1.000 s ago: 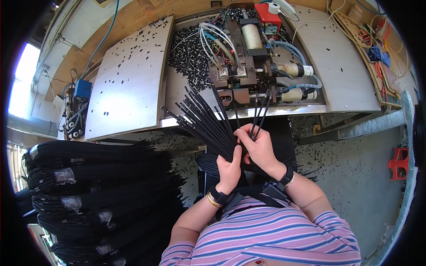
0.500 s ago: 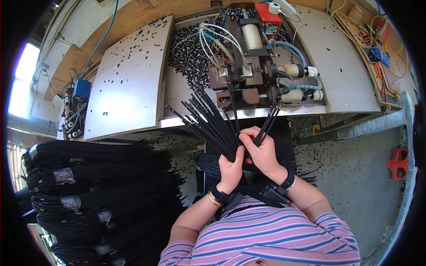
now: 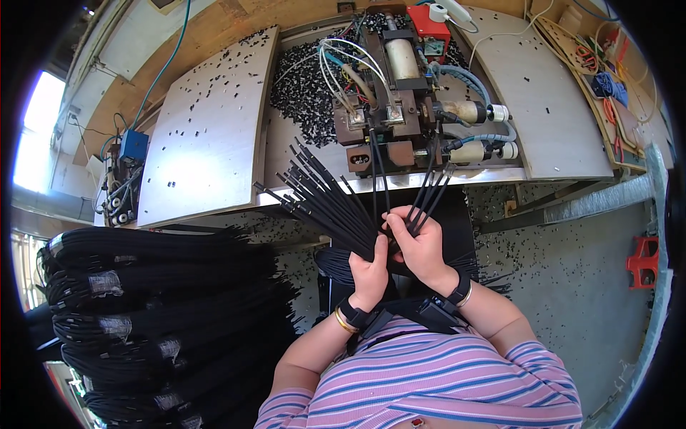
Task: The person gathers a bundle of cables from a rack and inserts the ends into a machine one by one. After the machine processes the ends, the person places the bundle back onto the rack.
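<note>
The cables (image 3: 321, 200) fanned in the left hand (image 3: 371, 272) were black, every one, and so were the few in the right hand (image 3: 425, 247). The coiled bundles (image 3: 143, 307) at left were black too, banded with grey tape. Black bits (image 3: 300, 79) peppered the pale grey plate (image 3: 207, 136). The machine (image 3: 389, 107) showed brown blocks, a silver cylinder and a red box (image 3: 427, 21) on top. White wires looped over it. The shirt (image 3: 443, 379) was pink with blue and white stripes. Both wristbands were black, with a gold bangle (image 3: 344, 323). A red clamp (image 3: 643, 261) sat on the speckled grey floor, a blue box (image 3: 132, 146) at left.
</note>
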